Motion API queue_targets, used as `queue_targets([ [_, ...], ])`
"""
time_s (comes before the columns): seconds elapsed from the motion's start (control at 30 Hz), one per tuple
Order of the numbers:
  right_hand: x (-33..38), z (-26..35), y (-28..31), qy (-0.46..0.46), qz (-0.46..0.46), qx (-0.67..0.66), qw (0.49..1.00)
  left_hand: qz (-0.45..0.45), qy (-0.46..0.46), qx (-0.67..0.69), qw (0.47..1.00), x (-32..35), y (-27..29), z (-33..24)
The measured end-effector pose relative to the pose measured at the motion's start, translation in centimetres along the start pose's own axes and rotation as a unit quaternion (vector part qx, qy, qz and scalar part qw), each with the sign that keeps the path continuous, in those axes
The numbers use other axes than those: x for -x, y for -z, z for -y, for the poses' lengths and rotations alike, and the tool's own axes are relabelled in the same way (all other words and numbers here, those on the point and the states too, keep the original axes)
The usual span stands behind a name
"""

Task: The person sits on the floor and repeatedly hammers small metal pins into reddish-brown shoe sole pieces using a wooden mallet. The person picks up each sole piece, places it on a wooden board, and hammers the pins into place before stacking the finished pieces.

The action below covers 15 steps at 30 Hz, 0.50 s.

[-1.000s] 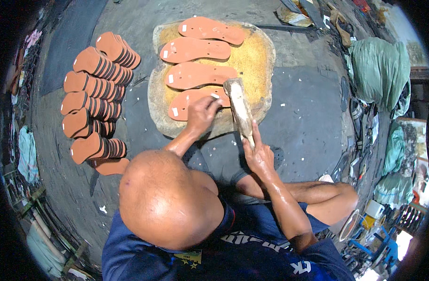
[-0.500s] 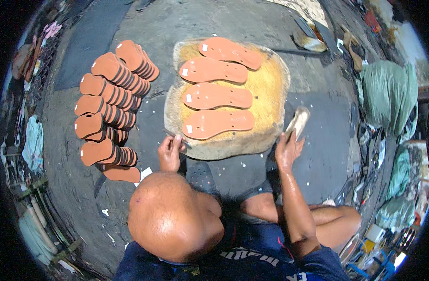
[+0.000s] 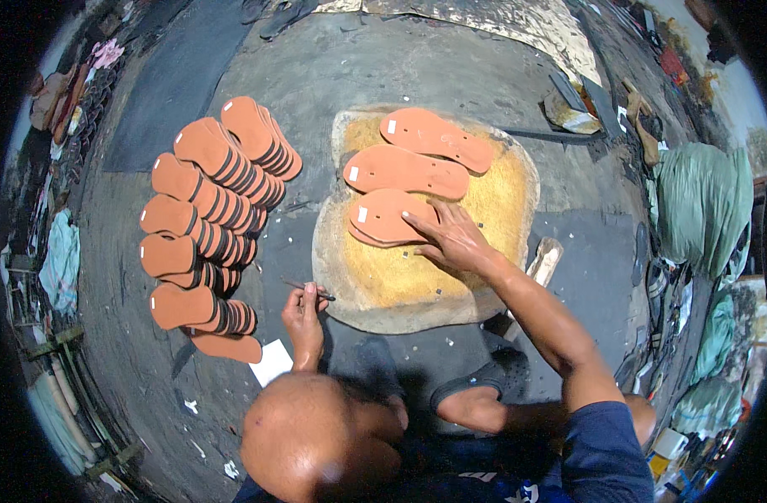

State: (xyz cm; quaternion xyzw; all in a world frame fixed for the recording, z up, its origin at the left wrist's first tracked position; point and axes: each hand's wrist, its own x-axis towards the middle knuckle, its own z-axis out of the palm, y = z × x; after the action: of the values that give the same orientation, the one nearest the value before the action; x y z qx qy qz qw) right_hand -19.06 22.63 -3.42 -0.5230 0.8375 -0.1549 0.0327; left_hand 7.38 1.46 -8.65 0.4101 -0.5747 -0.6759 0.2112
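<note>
4 smooth soles (image 3: 407,173), rounded slab (image 3: 399,289)

Labels (image 3: 363,215) on soles (image 3: 392,220) and lettering (image 3: 530,492) on shirt (image 3: 606,457) are unreadable.

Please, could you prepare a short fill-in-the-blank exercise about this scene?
1. The left hand holds a thin tool, while the ____ hand touches an orange sole.
2. The overlapping rows of soles lie to the ____ of the yellow board.
3. The flat sheet near the left hand is ____.

Missing words: right; left; white.
</note>
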Motion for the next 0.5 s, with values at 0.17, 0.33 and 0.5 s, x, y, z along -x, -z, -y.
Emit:
queue_targets([
  [0.17,-2.6,-2.7,1.4,-0.023,-0.074,-0.04,0.996,-0.027,-0.055,0.0,0.998,-1.3,-0.7,-0.1],
  [0.33,-4.7,-5.7,0.9,-0.011,-0.053,0.032,0.998,-0.036,-0.043,-0.023,0.998,-1.7,-1.7,-0.4],
  [0.5,-6.3,-8.4,3.6,-0.096,-0.125,0.094,0.983,-0.044,-0.048,-0.026,0.998,-1.8,-0.9,0.6],
])
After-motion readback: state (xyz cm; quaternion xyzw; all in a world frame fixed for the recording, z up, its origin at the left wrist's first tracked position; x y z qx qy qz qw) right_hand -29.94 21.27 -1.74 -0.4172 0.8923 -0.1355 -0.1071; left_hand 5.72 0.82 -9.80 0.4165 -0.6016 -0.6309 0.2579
